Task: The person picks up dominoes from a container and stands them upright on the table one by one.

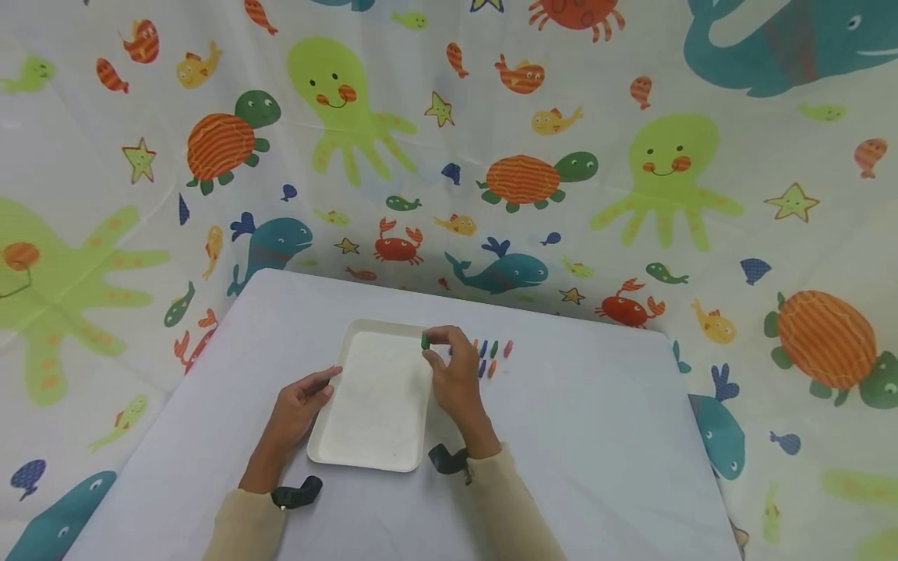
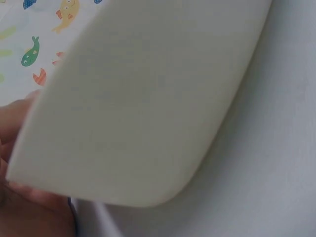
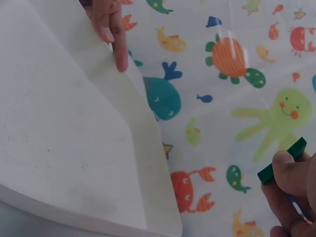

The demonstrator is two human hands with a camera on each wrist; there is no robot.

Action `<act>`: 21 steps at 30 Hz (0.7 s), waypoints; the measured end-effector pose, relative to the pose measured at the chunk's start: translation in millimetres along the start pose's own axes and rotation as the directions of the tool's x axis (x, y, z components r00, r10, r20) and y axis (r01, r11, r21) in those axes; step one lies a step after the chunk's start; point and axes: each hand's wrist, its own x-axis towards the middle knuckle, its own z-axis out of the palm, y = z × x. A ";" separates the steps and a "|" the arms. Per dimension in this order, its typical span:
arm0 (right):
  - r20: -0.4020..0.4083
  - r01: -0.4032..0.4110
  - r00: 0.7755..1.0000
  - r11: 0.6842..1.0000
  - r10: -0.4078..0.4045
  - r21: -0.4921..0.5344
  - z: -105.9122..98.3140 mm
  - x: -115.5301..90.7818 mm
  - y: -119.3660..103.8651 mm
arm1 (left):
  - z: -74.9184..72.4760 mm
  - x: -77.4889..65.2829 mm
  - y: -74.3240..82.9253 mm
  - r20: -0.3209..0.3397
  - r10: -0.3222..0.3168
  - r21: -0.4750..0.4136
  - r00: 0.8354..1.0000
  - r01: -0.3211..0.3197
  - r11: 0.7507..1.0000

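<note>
A shallow white rectangular tray (image 1: 382,397) lies before me, its underside close up in the left wrist view. My left hand (image 1: 303,401) holds the tray by its left edge. One finger (image 3: 120,47) of that hand lies over the rim in the right wrist view. Between thumb and fingertips, my right hand (image 1: 454,378) pinches a short green stick (image 3: 282,161) with flat sides. The stick is above the tray's far right corner in the head view. Several small sticks, among them an orange one (image 1: 493,368) and a pink-red one (image 1: 508,348), lie right of that hand.
A white cloth covers the table (image 1: 596,436). Behind and around it hangs a curtain (image 1: 435,164) printed with sea animals. A dark band with a camera (image 1: 298,492) sits on the left wrist, and a similar camera (image 1: 447,460) on the right.
</note>
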 end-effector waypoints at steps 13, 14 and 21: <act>-0.059 -0.079 0.995 0.997 0.079 0.011 -18.4 4.2 2.8 | 1.4 1.4 0.2 0.005 -0.013 0.009 1.000 0.013 1.000; -0.067 -0.081 0.994 0.997 0.081 0.015 -20.3 4.7 4.3 | 1.4 1.7 0.3 0.005 -0.019 0.007 1.000 0.019 1.000; -0.131 -0.092 0.987 0.996 0.092 0.007 -36.8 7.8 15.4 | 1.6 2.7 0.9 0.006 -0.027 0.011 1.000 0.027 1.000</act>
